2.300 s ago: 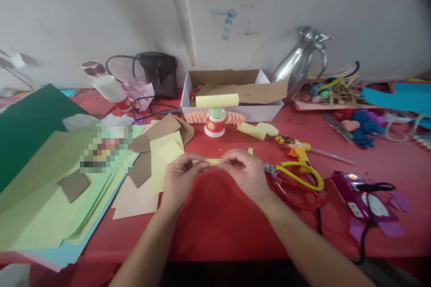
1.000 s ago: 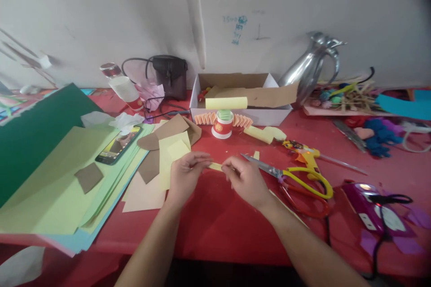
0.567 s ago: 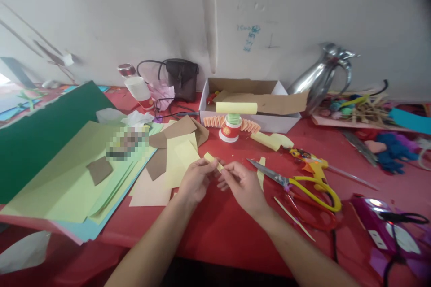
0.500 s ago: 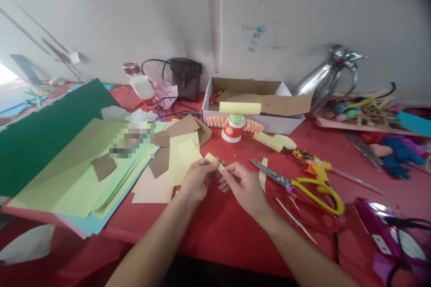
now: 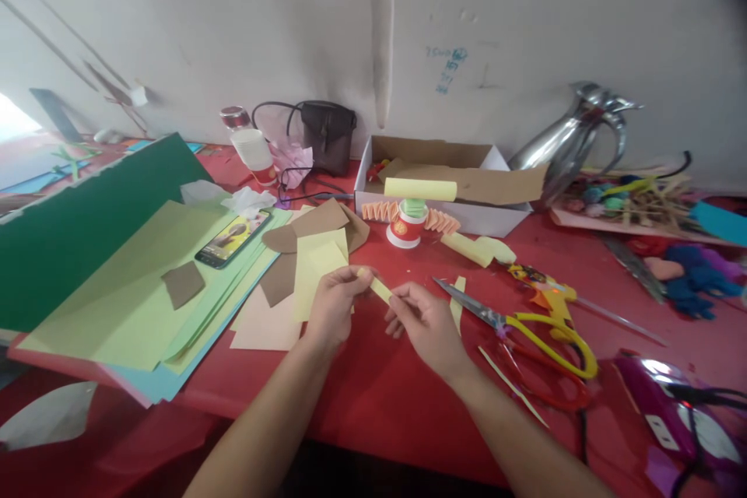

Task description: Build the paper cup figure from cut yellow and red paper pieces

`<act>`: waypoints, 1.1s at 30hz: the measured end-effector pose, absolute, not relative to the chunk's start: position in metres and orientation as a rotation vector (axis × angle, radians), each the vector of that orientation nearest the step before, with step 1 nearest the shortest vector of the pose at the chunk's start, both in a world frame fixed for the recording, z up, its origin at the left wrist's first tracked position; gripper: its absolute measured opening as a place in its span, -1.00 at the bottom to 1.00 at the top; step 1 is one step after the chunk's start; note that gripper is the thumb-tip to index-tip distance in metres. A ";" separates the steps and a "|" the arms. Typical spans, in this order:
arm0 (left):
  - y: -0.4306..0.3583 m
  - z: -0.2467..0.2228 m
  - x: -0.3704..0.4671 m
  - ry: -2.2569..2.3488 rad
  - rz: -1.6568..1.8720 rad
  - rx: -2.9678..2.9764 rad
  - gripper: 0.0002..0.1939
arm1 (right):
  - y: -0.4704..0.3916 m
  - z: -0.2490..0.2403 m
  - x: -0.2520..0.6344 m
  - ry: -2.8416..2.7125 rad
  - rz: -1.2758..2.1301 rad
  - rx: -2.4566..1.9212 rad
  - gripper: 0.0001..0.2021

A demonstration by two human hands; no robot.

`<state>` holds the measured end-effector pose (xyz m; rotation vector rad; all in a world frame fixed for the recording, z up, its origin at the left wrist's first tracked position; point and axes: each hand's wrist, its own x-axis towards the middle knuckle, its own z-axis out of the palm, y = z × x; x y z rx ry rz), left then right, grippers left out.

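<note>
While the left hand (image 5: 334, 307) pinches one end of a yellow paper strip (image 5: 382, 290), the right hand (image 5: 429, 327) pinches the other.
The strip slants between the hands over the red table (image 5: 373, 397), its ends partly covered by the fingers; the right hand's lower fingers curl loosely beneath. A cardboard piece (image 5: 467, 179) hides much of the white box's (image 5: 496, 219) inside, where a red item (image 5: 378, 169) at the left is too small to make out. The blue sheet (image 5: 724, 222) is cut off at the right edge.

The head camera looks forward and down over the nearby table (image 5: 373, 397), facing the wall (image 5: 262, 39) across the frame's top.
</note>
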<state>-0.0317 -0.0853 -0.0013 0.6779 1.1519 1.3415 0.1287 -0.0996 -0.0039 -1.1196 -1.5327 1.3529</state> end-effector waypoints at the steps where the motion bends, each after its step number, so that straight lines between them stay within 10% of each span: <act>1: -0.085 -0.001 -0.032 1.141 1.344 0.670 -0.78 | -0.100 -0.003 0.128 -1.543 1.348 -1.113 -0.77; 24: -0.077 -0.005 -0.051 1.836 1.431 1.283 -0.63 | -0.088 -0.017 0.136 -1.607 1.119 -1.330 -0.82; 33: -0.065 -0.010 -0.084 2.611 0.526 1.535 -0.22 | -0.071 -0.015 0.134 -2.094 0.379 -1.794 -0.78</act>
